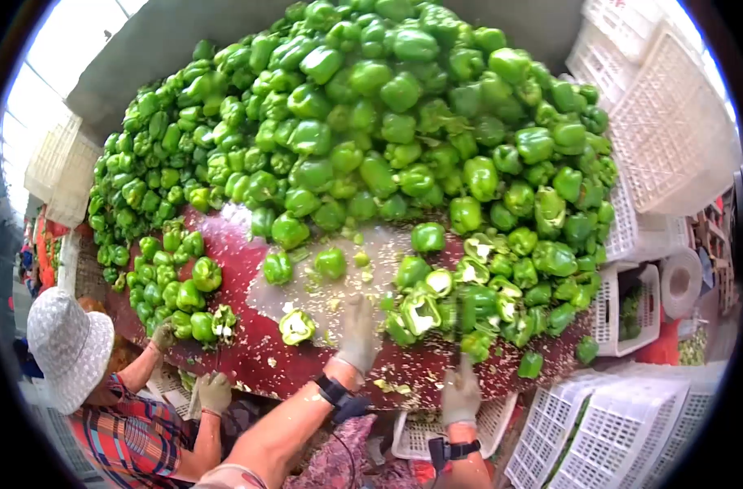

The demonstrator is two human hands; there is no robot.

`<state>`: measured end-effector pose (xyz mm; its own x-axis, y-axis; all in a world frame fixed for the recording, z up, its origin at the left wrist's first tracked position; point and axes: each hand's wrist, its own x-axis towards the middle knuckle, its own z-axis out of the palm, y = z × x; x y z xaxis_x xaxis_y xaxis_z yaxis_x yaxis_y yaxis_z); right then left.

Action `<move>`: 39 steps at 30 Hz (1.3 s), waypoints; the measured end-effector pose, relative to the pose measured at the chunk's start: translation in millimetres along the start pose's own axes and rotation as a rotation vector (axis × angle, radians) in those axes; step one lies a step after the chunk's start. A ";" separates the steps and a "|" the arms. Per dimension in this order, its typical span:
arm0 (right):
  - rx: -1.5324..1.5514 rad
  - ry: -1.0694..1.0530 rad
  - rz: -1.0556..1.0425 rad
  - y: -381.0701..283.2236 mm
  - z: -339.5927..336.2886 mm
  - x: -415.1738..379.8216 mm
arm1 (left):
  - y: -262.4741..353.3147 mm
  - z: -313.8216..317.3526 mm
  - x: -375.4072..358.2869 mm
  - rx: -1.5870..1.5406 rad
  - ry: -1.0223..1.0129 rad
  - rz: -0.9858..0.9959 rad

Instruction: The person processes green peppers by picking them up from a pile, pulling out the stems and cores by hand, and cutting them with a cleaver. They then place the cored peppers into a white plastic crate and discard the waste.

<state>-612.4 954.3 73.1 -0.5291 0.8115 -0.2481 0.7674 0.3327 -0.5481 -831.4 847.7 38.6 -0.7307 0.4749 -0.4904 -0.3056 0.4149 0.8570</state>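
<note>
My left hand (357, 338), in a pale glove, reaches over the wet red-and-grey work surface (261, 359). Motion smears its fingers, so I cannot make out whether they are open or closed. My right hand (461, 395), also gloved, is closed at the near edge around a knife (459, 318), whose thin blurred blade points away from me. Just left of my left hand lies a cut green bell pepper (296, 327). Between my hands and beyond them sits another cut pepper (421, 314), its pale inside showing. Farther off rises a large heap of green bell peppers (371, 122).
At the left a co-worker in a pale hat (70, 346) has gloved hands by a small group of peppers (163, 281). White plastic crates (673, 122) stand at the right, with more crates (616, 424) at the near right. Seed scraps litter the surface.
</note>
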 end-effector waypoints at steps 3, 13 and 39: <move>0.148 -0.084 0.207 -2.9 -5.1 0.4 | -23.9 -59.5 34.3 0.231 0.365 -0.111; 0.376 -0.034 0.331 25.1 23.2 0.0 | -66.5 -116.3 161.5 0.421 0.253 -0.056; 0.199 -0.158 0.265 0.2 14.0 -5.8 | -84.3 -209.9 117.8 0.661 0.762 -0.186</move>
<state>-614.3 942.9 63.2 -0.3821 0.7680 -0.5141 0.8084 0.0081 -0.5886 -1019.9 705.7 -58.3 -0.9702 -0.1643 -0.1781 -0.2246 0.8858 0.4061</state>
